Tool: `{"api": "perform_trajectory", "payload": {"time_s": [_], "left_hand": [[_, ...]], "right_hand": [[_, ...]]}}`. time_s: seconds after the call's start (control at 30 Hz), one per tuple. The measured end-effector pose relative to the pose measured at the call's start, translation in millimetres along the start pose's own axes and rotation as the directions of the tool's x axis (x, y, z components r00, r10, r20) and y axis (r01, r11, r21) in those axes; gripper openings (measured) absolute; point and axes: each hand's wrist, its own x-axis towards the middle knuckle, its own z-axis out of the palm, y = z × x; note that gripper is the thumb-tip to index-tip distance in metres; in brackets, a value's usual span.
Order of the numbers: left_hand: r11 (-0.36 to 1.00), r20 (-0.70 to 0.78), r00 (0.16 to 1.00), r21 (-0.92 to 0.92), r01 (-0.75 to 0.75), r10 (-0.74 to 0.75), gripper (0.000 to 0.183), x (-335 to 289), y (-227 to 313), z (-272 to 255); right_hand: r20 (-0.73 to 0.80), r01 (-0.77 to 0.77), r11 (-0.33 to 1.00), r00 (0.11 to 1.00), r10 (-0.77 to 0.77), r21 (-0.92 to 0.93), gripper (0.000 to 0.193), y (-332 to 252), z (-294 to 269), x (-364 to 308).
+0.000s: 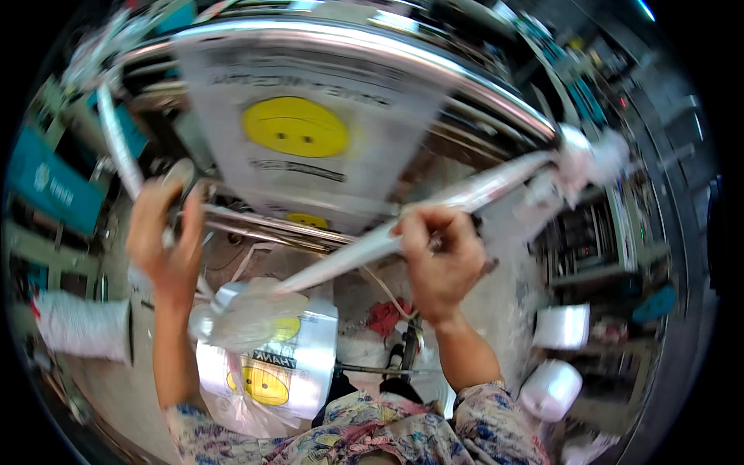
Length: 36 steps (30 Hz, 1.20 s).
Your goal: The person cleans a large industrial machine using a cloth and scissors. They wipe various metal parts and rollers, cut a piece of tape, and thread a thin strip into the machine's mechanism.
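Note:
My left hand [167, 244] is raised at the left, blurred, with thumb and forefinger apart. A round grey disc [181, 172] sits just beyond its fingertips, and a narrow plastic strip [116, 139] comes down behind its knuckles. My right hand [443, 260] is closed in a pinch at a long twisted band of clear plastic film [349, 252]. This band slants from a bunched wad of film [577, 167] at the roller's right end down to crumpled film [256, 314] over a large film roll [310, 372]. Printed white film [221, 116] with yellow faces hangs beyond my hands.
A shiny metal roller [372, 45] spans the machine at the back, with thinner bars [271, 221] lower down. Teal machine panels [54, 186] stand left, above a white sack [85, 325]. White film rolls [552, 390] lie at the right. A red rag [387, 316] is on the floor.

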Motion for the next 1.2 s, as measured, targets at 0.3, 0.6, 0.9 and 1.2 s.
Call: {"api": "perform_trajectory", "payload": {"time_s": [0.3, 0.6, 0.9, 1.2], "left_hand": [[0.997, 0.433, 0.9, -0.045, 0.069, -0.042, 0.019, -127, 198, -26], [0.996, 0.602, 0.798, -0.083, 0.016, 0.037, 0.017, -137, 423, 94], [0.875, 0.608, 0.695, -0.48, -0.064, 0.384, 0.022, -124, 572, 221], [0.83, 0.745, 0.585, -0.519, 0.205, 0.321, 0.019, -264, 613, 277]], "right_hand": [[0.148, -0.002, 0.997, 0.989, 0.013, -0.071, 0.021, 41, -225, -126], [0.02, -0.344, 0.933, 0.939, 0.344, 0.106, 0.006, 156, -443, -157], [-0.401, -0.5, 0.866, 0.797, 0.452, -0.019, 0.006, 175, -594, -207], [-0.423, -0.734, 0.649, 0.662, 0.619, -0.198, 0.01, 242, -650, -281]]}}
